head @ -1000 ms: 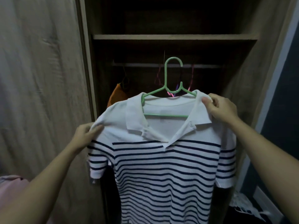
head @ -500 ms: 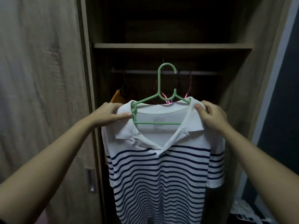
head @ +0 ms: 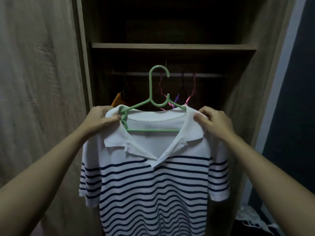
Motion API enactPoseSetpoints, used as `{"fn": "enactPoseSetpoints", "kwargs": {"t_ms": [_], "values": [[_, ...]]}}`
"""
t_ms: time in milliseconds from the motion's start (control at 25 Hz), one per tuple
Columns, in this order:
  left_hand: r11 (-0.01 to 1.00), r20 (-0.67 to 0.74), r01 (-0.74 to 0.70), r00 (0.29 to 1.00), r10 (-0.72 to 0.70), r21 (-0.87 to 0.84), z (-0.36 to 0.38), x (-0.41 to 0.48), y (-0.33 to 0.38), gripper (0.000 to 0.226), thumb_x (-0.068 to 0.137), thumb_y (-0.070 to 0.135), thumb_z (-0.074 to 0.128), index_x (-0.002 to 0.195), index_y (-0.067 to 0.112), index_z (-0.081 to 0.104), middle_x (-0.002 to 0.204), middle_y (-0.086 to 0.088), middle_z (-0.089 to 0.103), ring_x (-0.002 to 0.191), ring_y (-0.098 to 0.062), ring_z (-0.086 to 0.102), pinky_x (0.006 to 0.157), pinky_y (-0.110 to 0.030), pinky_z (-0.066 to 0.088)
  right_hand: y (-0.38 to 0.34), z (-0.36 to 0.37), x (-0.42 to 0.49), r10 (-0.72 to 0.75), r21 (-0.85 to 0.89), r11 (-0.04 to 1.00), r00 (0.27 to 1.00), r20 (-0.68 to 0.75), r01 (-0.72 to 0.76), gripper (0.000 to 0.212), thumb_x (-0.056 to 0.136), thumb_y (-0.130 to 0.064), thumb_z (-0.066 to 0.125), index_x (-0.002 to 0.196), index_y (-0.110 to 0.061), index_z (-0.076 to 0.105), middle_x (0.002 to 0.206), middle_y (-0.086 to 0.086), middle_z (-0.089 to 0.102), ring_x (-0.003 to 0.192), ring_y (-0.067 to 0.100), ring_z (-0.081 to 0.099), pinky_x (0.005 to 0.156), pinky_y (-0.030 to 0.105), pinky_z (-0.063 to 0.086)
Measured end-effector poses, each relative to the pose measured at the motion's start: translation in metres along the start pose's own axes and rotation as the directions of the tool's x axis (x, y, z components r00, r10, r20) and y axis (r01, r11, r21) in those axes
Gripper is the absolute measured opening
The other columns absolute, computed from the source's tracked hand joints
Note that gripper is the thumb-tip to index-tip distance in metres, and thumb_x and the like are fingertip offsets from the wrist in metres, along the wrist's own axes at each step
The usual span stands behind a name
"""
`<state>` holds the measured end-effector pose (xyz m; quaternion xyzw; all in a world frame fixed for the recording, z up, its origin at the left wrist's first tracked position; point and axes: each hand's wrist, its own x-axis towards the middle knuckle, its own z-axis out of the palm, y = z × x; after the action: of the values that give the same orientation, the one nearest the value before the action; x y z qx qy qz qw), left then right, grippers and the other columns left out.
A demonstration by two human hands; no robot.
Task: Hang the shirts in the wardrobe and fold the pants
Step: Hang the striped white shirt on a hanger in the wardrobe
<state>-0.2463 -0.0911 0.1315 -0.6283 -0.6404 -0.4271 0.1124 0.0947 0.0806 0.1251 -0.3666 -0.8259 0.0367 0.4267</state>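
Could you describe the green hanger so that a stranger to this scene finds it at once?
Look at the open wardrobe, in front of its rail. The left hand and right hand hold up a striped shirt with the hanger inside its collar. It alone is green; the other hangers, on the rail behind, are pink, purple or dark.

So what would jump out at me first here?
A white shirt with navy stripes fills the middle, draped on a green hanger. The left hand and right hand each pinch a shoulder of it before the open wardrobe. Behind, the rail carries other hangers and something orange.
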Motion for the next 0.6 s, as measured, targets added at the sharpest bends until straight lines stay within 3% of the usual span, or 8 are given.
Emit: {"fn": "enactPoseSetpoints", "kwargs": {"t_ms": [120, 240, 320, 480, 560, 600], "values": [[1.000, 0.028, -0.016, 0.999, 0.016, -0.011, -0.002, -0.006, 0.004, 0.049, 0.068, 0.068, 0.053, 0.064, 0.020, 0.059, 0.059, 0.001, 0.053, 0.054, -0.006, 0.048, 0.049, -0.022, 0.032, 0.006, 0.008, -0.011, 0.055, 0.000, 0.998, 0.998, -0.041, -0.055, 0.033, 0.090, -0.055, 0.043, 0.079, -0.027, 0.056, 0.071, -0.010, 0.060, 0.072, 0.013, 0.055, 0.062, 0.029, 0.034], [0.990, 0.183, -0.117, 0.978, 0.100, 0.084, -0.005, -0.002, 0.007, 0.071, 0.075, 0.082, 0.033, 0.071, 0.017, 0.063, 0.064, -0.009, 0.057, 0.060, -0.016, 0.051, 0.055, -0.033, 0.036, 0.006, 0.010, -0.012, 0.100, 0.022, 0.995, 0.991, -0.085, -0.099, 0.032, 0.091, -0.056, 0.040, 0.080, -0.029, 0.054, 0.073, -0.009, 0.059, 0.076, 0.015, 0.055, 0.069, 0.031, 0.034], [0.992, 0.249, -0.093, 0.966, 0.067, 0.091, -0.010, 0.002, 0.005, 0.072, 0.077, 0.080, 0.033, 0.074, 0.015, 0.066, 0.069, -0.012, 0.060, 0.060, -0.018, 0.054, 0.058, -0.037, 0.040, 0.003, 0.010, -0.012, 0.097, 0.025, 0.995, 0.991, -0.092, -0.095, 0.034, 0.090, -0.058, 0.040, 0.080, -0.030, 0.055, 0.071, -0.011, 0.059, 0.076, 0.015, 0.055, 0.069, 0.030, 0.033], [1.000, 0.193, -0.016, 0.981, 0.018, -0.011, -0.011, -0.006, 0.006, 0.063, 0.076, 0.069, 0.048, 0.067, 0.008, 0.059, 0.059, -0.006, 0.049, 0.050, -0.005, 0.043, 0.051, -0.024, 0.032, -0.010, 0.005, -0.012, 0.036, 0.024, 0.999, 0.996, -0.078, -0.034, 0.034, 0.087, -0.062, 0.039, 0.084, -0.033, 0.056, 0.073, -0.013, 0.060, 0.076, 0.013, 0.055, 0.069, 0.030, 0.033], [0.998, 0.124, 0.000, 0.992, 0.008, -0.060, -0.014, -0.011, 0.007, 0.059, 0.075, 0.067, 0.049, 0.063, 0.009, 0.056, 0.058, -0.001, 0.045, 0.050, -0.004, 0.040, 0.048, -0.019, 0.029, -0.001, 0.005, -0.012, 0.005, 0.012, 1.000, 0.999, -0.053, -0.005, 0.035, 0.086, -0.063, 0.042, 0.095, -0.033, 0.057, 0.085, -0.013, 0.061, 0.081, 0.012, 0.055, 0.071, 0.030, 0.036], [0.997, 0.093, 0.014, 0.996, -0.006, -0.076, -0.018, -0.013, 0.006, 0.058, 0.074, 0.066, 0.049, 0.063, 0.010, 0.055, 0.058, -0.001, 0.044, 0.050, -0.004, 0.039, 0.048, -0.021, 0.029, 0.008, 0.004, -0.015, 0.021, 0.050, 0.999, 0.999, -0.025, -0.020, 0.045, 0.081, -0.068, 0.042, 0.104, -0.031, 0.056, 0.092, -0.013, 0.060, 0.084, 0.011, 0.055, 0.073, 0.030, 0.038]]}}
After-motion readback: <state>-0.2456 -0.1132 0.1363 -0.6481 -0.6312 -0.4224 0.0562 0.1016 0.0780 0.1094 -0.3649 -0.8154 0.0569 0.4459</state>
